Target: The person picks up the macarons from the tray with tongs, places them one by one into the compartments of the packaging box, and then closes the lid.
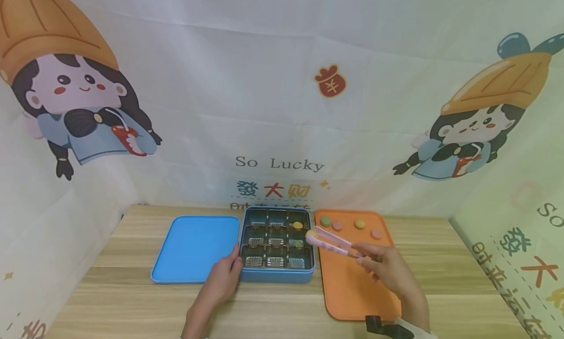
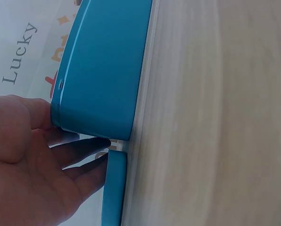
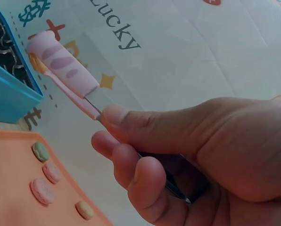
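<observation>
My right hand (image 1: 389,270) pinches a pair of tongs (image 1: 332,239) with pink paw-shaped tips. Between the tips is a yellow macaron (image 3: 37,62), partly hidden, above the right rim of a blue tin box (image 1: 277,276). Inside the divided box, a yellow macaron (image 1: 297,225) lies in the back right compartment and a green macaron (image 1: 298,244) in the middle right one. My left hand (image 1: 224,273) touches the box's left side with fairly straight fingers, some of them in the gap beside the blue lid (image 1: 198,251).
An orange tray (image 1: 357,290) lies right of the box. Along its back are a green macaron (image 1: 325,221), a pink macaron (image 1: 337,225), a yellow macaron (image 1: 360,224) and another pink macaron (image 1: 376,234). A printed cloth (image 1: 282,108) hangs behind the wooden table (image 1: 119,290).
</observation>
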A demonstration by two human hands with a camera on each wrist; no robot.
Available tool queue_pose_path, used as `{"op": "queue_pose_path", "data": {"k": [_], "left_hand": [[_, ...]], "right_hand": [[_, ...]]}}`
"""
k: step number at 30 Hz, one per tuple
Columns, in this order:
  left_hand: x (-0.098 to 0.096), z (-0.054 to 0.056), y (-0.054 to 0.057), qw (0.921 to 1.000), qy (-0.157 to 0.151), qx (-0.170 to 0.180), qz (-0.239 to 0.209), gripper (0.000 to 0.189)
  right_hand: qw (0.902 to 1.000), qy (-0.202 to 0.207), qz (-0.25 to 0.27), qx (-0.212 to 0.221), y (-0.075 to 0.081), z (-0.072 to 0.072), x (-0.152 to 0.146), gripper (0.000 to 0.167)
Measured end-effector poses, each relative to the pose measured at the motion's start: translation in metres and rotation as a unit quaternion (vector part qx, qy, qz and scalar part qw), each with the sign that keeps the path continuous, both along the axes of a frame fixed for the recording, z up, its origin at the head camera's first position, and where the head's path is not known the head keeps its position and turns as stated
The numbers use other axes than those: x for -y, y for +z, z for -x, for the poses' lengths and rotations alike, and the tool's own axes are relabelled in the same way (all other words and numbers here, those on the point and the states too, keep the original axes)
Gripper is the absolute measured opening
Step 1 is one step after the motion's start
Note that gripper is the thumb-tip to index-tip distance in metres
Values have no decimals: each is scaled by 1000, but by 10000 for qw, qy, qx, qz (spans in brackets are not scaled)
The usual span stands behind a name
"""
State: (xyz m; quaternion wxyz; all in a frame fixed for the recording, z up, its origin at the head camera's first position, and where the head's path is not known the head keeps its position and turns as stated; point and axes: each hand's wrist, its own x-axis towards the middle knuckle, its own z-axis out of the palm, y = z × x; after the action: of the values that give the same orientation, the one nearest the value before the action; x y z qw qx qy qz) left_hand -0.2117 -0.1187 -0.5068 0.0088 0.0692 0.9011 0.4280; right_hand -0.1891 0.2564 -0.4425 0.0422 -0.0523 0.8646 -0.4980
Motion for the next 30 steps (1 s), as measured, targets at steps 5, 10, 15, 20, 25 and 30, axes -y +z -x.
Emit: {"op": "queue_pose_path", "data": {"k": [5,10,15,20,25,30], "left_hand": [[0,1,0,10000,23,11,-27,50],[0,1,-1,10000,37,-7,-44,50],[-1,1,0,10000,30,28,-58,50],[0,0,0,10000,22,-38,-30,49],[0,-1,0,10000,28,-25,-24,49],[0,-1,0,10000,40,-61,-18,50]], "right_hand": [[9982,585,1,-119,0,0,-2,40],[9965,812,-81,-197,-1,0,0,37],[9955,928,-67,-190,-3,1,2,37],[9944,1012,-217,-209,-4,1,5,35],[9946,1015,-219,-11,-4,2,8,33],[9943,1042,-157,136,-5,4,11,34]]}}
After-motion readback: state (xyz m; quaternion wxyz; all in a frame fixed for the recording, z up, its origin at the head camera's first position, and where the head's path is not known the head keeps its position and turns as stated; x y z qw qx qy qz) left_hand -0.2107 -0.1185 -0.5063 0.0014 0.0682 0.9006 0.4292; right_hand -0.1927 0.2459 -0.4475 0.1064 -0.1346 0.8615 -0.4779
